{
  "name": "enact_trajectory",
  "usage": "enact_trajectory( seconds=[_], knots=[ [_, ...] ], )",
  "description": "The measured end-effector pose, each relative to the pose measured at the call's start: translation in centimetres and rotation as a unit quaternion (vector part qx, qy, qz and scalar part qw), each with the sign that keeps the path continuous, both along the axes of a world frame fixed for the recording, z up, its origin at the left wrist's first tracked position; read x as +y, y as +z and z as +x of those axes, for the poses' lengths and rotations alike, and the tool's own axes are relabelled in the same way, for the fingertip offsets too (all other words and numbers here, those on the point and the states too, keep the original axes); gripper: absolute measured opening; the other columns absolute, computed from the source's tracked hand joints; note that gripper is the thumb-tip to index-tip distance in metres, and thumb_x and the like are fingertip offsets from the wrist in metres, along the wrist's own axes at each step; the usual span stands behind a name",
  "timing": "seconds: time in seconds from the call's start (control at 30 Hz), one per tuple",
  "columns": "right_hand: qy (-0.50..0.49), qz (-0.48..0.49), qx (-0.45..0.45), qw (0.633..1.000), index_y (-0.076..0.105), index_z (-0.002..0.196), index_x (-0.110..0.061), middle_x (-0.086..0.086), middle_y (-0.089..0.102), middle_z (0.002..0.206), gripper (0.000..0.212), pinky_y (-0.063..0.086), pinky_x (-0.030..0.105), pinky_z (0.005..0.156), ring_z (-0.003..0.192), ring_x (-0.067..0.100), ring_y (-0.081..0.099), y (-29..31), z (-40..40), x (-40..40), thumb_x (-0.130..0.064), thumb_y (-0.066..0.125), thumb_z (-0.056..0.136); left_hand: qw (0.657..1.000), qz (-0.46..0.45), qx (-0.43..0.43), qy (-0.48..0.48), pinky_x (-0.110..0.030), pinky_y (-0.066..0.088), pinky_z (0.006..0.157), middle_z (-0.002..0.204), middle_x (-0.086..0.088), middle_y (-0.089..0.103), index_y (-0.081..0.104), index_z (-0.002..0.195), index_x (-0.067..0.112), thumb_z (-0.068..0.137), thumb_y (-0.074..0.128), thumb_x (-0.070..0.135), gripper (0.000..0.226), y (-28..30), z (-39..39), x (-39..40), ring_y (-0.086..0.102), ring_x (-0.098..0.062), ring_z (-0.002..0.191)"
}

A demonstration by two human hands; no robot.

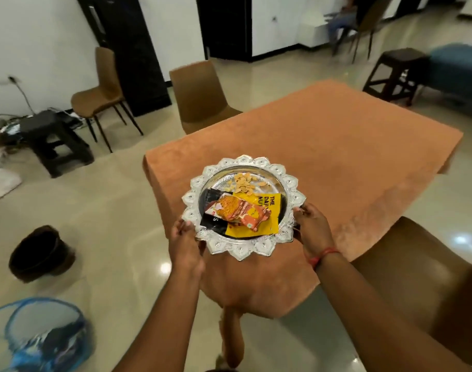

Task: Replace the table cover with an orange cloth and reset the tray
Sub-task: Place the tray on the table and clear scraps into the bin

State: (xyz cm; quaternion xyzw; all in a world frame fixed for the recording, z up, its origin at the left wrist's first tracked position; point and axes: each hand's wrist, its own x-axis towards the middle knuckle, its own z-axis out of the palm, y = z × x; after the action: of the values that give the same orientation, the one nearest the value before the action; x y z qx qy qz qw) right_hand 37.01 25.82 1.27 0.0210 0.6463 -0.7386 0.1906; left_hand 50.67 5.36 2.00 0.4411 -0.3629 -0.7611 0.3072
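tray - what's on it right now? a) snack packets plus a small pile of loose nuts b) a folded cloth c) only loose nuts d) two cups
a: the silver tray, held at its rim by the left hand and right hand, carries snack packets and loose nuts.

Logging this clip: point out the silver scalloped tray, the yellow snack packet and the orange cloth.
silver scalloped tray (pixel 291 181), head view, far right rim
yellow snack packet (pixel 267 228), head view, lower corner
orange cloth (pixel 323 146), head view, tabletop middle
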Motion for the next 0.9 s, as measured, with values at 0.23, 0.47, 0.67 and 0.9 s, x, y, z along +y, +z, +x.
enact_trajectory(
  seconds=[0.23,0.47,0.67,0.9],
  knots=[
    [-0.099,0.033,0.007,0.995,0.070,0.103,-0.017,0.008,0.072,0.089,0.017,0.055,0.046,0.076,0.078,0.022,0.065,-0.9,-6.4,2.1,-0.015,0.053,0.099,0.987,0.006,-0.019,-0.160,-0.034,0.048,0.075,0.117,-0.003,0.066,0.053,0.134,0.024,0.098,0.048,0.003,0.042,-1.1,-9.9,-1.9,0.059,-0.022,0.099],
    [-0.135,0.060,0.003,0.989,0.071,0.105,-0.021,0.010,0.074,0.101,0.017,0.056,0.046,0.082,0.088,0.027,0.067,-2.0,-15.4,4.0,-0.019,0.055,0.098,0.976,0.014,-0.023,-0.216,-0.030,0.050,0.070,0.117,0.001,0.063,0.049,0.136,0.024,0.098,0.045,-0.002,0.046,-1.7,-20.1,-1.1,0.060,-0.018,0.096],
    [-0.126,0.046,-0.013,0.991,0.070,0.104,-0.017,0.009,0.070,0.094,0.017,0.051,0.044,0.076,0.082,0.025,0.061,-2.7,-24.3,4.8,-0.016,0.054,0.099,0.974,0.012,-0.035,-0.223,-0.034,0.052,0.075,0.129,0.004,0.064,0.046,0.141,0.026,0.099,0.044,-0.001,0.051,-1.9,-28.5,-0.1,0.064,-0.018,0.102],
    [-0.093,0.049,-0.011,0.994,0.071,0.105,-0.017,0.006,0.072,0.091,0.018,0.056,0.040,0.074,0.078,0.024,0.065,-3.0,-38.9,4.0,-0.015,0.054,0.098,0.975,0.010,-0.044,-0.216,-0.033,0.052,0.076,0.131,0.006,0.063,0.045,0.141,0.025,0.098,0.038,-0.007,0.054,-2.2,-41.5,0.5,0.065,-0.014,0.095]
  ],
)
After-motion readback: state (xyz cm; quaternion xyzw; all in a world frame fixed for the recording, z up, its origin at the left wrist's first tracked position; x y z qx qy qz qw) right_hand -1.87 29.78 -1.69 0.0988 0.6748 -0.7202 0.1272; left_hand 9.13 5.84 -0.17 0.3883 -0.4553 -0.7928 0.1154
